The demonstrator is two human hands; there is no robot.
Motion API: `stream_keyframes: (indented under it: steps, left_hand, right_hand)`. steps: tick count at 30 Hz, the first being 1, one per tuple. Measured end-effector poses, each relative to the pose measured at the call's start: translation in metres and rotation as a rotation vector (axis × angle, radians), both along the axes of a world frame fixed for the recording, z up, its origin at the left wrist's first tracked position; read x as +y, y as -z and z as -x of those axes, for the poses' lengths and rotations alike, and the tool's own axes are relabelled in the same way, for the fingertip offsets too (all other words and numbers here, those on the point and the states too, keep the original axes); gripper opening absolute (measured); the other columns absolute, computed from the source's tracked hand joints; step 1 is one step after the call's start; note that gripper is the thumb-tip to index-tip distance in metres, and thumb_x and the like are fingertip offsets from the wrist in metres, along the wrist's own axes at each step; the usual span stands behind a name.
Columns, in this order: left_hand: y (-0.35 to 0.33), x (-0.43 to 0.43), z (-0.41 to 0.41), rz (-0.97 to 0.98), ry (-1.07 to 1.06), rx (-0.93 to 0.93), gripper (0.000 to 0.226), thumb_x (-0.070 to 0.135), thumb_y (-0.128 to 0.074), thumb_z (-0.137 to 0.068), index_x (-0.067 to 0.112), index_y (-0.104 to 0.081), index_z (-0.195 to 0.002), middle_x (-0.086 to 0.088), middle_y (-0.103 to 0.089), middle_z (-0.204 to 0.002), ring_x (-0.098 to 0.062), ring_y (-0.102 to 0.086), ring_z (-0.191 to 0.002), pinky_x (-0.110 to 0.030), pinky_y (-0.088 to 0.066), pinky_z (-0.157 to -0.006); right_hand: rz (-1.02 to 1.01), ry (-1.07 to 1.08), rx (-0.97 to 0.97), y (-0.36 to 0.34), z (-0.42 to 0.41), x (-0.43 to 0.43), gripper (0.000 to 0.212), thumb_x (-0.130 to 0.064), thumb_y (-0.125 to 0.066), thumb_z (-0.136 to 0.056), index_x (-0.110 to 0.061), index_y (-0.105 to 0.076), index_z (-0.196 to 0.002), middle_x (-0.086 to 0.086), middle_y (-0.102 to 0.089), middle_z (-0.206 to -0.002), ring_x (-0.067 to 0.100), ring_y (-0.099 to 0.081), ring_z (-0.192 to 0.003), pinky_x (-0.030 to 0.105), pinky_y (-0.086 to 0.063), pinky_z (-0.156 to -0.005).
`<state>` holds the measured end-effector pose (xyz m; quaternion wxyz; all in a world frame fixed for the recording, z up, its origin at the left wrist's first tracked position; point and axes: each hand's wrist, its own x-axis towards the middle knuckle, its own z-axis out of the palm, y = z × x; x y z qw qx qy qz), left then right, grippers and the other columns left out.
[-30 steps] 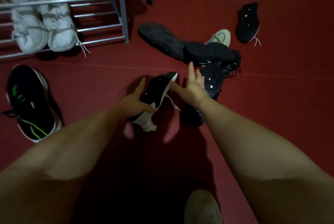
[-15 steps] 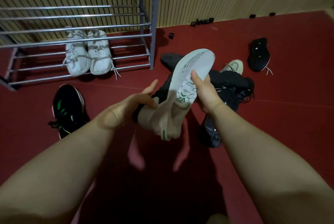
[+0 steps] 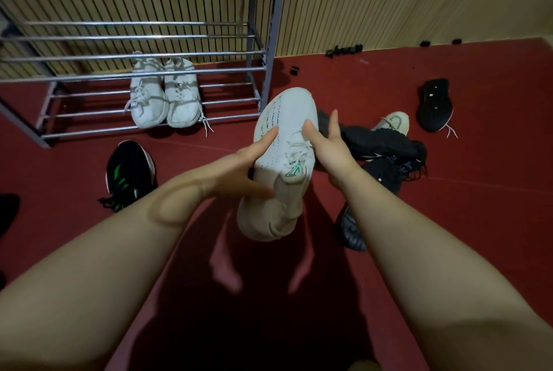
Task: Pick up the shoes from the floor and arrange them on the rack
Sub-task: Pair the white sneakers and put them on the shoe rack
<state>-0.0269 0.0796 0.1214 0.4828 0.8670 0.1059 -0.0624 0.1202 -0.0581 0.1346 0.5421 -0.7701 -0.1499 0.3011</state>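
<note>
White perforated sneaker [image 3: 287, 113], green logo on tongue, heel lowest.

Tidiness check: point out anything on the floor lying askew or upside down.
The black shoe at far right lies sole up, alone. Dark shoes are heaped across each other beside the white shoe held by left hand and right hand.
</note>
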Motion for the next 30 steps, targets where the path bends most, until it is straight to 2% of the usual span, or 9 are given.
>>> stream_keyframes:
  steps: [3,5,7,10,14,18,22,28,30]
  left_hand:
    - [0.002,0.003,0.003,0.078,-0.095,0.028,0.109,0.018,-0.079,-0.074,0.040,-0.002,-0.149,0.008,-0.025,-0.153,-0.011,-0.041,-0.130,-0.024,-0.039,-0.103]
    - [0.004,0.005,0.002,0.180,-0.142,0.027,0.108,0.016,-0.079,-0.072,0.041,-0.007,-0.149,0.010,-0.038,-0.146,-0.007,-0.053,-0.114,-0.017,-0.046,-0.089]
    - [0.006,0.005,-0.002,0.283,-0.167,0.016,0.107,0.015,-0.081,-0.070,0.044,-0.012,-0.147,0.012,-0.043,-0.142,-0.004,-0.056,-0.106,-0.015,-0.048,-0.085]
    - [0.007,0.004,-0.011,0.344,-0.165,0.023,0.107,0.022,-0.083,-0.067,0.047,-0.015,-0.145,0.013,-0.037,-0.146,-0.011,-0.052,-0.120,-0.031,-0.043,-0.103]
    - [0.009,0.007,-0.020,0.366,-0.140,-0.005,0.113,0.028,-0.084,-0.060,0.044,-0.014,-0.147,0.011,-0.031,-0.151,-0.009,-0.040,-0.131,-0.030,-0.033,-0.110]
    - [0.007,0.017,-0.015,0.337,-0.181,-0.073,0.106,0.020,-0.079,-0.071,0.042,-0.011,-0.148,0.007,-0.031,-0.152,-0.011,-0.039,-0.131,-0.023,-0.032,-0.104]
    - [0.007,0.031,0.001,0.431,-0.219,-0.141,0.100,0.016,-0.076,-0.076,0.038,-0.011,-0.149,0.007,-0.033,-0.150,-0.002,-0.037,-0.119,-0.018,-0.032,-0.093]
    - [0.028,0.041,0.016,0.626,-0.339,-0.130,0.102,0.013,-0.082,-0.069,0.036,-0.020,-0.148,0.005,-0.032,-0.151,-0.012,-0.038,-0.132,-0.034,-0.035,-0.109]
    - [0.038,0.039,0.014,0.603,-0.354,-0.154,0.101,0.016,-0.083,-0.068,0.034,-0.023,-0.147,0.014,-0.030,-0.146,-0.006,-0.035,-0.132,-0.028,-0.034,-0.108]
  right_hand:
    - [0.004,-0.081,0.001,-0.010,0.008,-0.005,0.081,-0.040,-0.048,-0.096,-0.030,0.013,-0.149,-0.006,-0.053,-0.130,0.009,-0.049,-0.115,0.019,-0.041,-0.088]
    - [0.021,-0.144,-0.016,-0.012,0.012,-0.007,0.083,-0.036,-0.048,-0.097,-0.029,0.016,-0.148,-0.012,-0.057,-0.113,0.006,-0.052,-0.111,0.017,-0.044,-0.087]
    - [0.034,-0.182,-0.035,-0.012,0.014,-0.008,0.084,-0.035,-0.049,-0.096,-0.031,0.017,-0.148,-0.013,-0.053,-0.120,0.005,-0.050,-0.114,0.020,-0.039,-0.095]
    - [0.071,-0.170,-0.054,-0.018,0.020,-0.012,0.084,-0.037,-0.051,-0.095,-0.035,0.014,-0.149,-0.008,-0.044,-0.137,0.003,-0.045,-0.115,0.020,-0.036,-0.094]
    - [0.129,-0.105,-0.091,-0.020,0.025,-0.018,0.087,-0.043,-0.052,-0.093,-0.035,0.014,-0.148,-0.006,-0.027,-0.153,0.008,-0.032,-0.134,0.020,-0.028,-0.098]
    - [0.182,-0.053,-0.099,-0.023,0.029,-0.019,0.088,-0.049,-0.053,-0.091,-0.039,0.015,-0.147,-0.001,-0.023,-0.156,0.017,-0.025,-0.142,0.034,-0.024,-0.114]
    - [0.268,-0.092,-0.169,-0.035,0.032,-0.006,0.088,-0.048,-0.052,-0.091,-0.039,0.015,-0.147,0.000,-0.019,-0.157,0.016,-0.021,-0.143,0.029,-0.023,-0.112]
    - [0.208,-0.096,-0.271,-0.043,0.027,0.018,0.088,-0.052,-0.052,-0.089,-0.042,0.014,-0.146,0.002,-0.011,-0.159,0.014,-0.016,-0.145,0.031,-0.023,-0.112]
    - [0.176,-0.106,-0.282,-0.024,0.024,0.021,0.088,-0.046,-0.052,-0.091,-0.039,0.015,-0.147,0.001,-0.009,-0.159,0.014,-0.015,-0.145,0.030,-0.022,-0.112]
